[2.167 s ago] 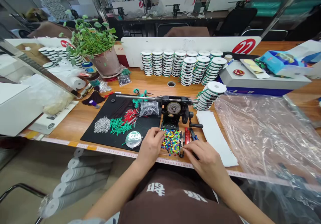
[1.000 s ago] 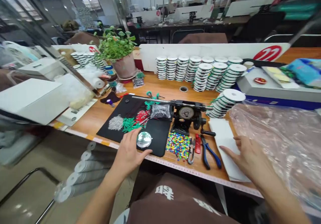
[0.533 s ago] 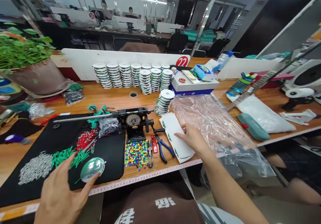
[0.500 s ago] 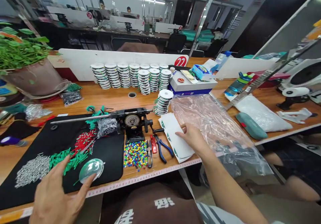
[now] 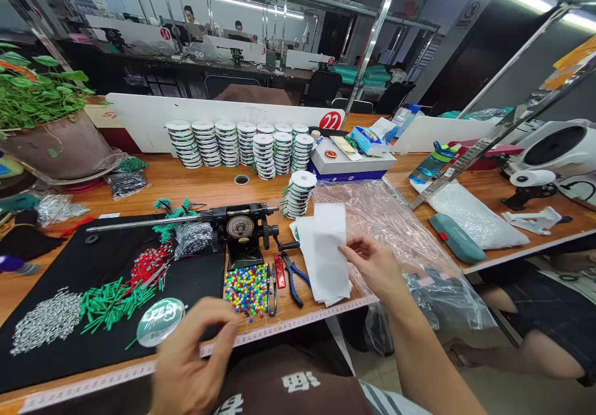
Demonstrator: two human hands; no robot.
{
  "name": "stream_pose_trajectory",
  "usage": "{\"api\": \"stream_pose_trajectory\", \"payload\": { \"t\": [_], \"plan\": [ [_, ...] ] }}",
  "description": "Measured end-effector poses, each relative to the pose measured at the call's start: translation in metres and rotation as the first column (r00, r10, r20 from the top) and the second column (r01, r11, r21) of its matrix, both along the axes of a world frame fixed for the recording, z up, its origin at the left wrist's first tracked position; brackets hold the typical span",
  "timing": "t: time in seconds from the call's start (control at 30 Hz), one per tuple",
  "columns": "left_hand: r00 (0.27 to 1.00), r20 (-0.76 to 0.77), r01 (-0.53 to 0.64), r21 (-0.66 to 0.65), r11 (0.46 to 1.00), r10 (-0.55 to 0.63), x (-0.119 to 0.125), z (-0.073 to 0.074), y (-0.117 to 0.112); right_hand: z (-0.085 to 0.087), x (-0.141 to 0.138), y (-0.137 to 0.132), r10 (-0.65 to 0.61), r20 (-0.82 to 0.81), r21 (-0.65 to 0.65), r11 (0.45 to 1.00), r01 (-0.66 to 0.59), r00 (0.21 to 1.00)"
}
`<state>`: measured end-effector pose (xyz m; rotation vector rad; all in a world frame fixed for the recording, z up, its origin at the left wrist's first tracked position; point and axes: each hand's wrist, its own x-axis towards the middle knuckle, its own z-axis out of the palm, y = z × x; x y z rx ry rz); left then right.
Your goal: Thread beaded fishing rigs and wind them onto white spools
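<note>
My right hand [image 5: 372, 263] pinches the edge of a white paper sheet [image 5: 330, 247] between thumb and fingers, raised over a stack of similar sheets [image 5: 305, 241] with a bit of green showing. Slightly blurred, my left hand [image 5: 198, 353] hovers at the table's front edge, fingers curved, thumb apart from them, nothing visible in it. Left of it, on the black mat, lies a round spool [image 5: 161, 322] with a green and white label reading "PE" and "8.0". Blue-handled pliers [image 5: 295, 278] rest beside the sheets.
A black hand-cranked winder [image 5: 239, 229] stands mid-table, coloured beads [image 5: 246, 288] before it. Green tubes [image 5: 112, 303], red pieces [image 5: 151, 263] and silver pieces [image 5: 46, 322] lie on the mat [image 5: 195, 278]. Spool stacks [image 5: 226, 142] line the back. Clear plastic [image 5: 372, 216] covers the right.
My right hand has lifted the white sheet off the stack. My left hand has moved right, away from the spool, and its fingers have drawn in. The spool's lettering now shows.
</note>
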<state>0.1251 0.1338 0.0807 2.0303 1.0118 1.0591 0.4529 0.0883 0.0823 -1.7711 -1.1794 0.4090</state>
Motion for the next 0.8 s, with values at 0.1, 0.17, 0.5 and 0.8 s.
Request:
{"api": "stream_pose_trajectory", "payload": {
  "t": [0.1, 0.17, 0.5, 0.8],
  "plan": [
    [0.871, 0.414, 0.479, -0.597, 0.643, -0.265, 0.056, 0.010, 0.007, 0.023, -0.018, -0.023, 0.110, 0.223, 0.290, 0.941, -0.174, 0.969],
    [0.759, 0.619, 0.650, -0.717, 0.251, -0.199, 0.085, 0.010, 0.011, 0.031, -0.029, -0.033, 0.217, 0.454, 0.353, 0.847, -0.398, 0.864],
    [0.834, 0.552, 0.505, -0.777, 0.375, 0.021, 0.126, -0.012, 0.025, 0.005, -0.011, -0.044, 0.091, 0.513, 0.314, 0.906, -0.285, 0.854],
    [0.873, 0.483, 0.452, -0.751, 0.481, -0.066, 0.131, -0.004, 0.023, -0.006, 0.007, -0.008, 0.226, -0.401, 0.062, 0.974, -0.219, 0.888]
  ]
}}
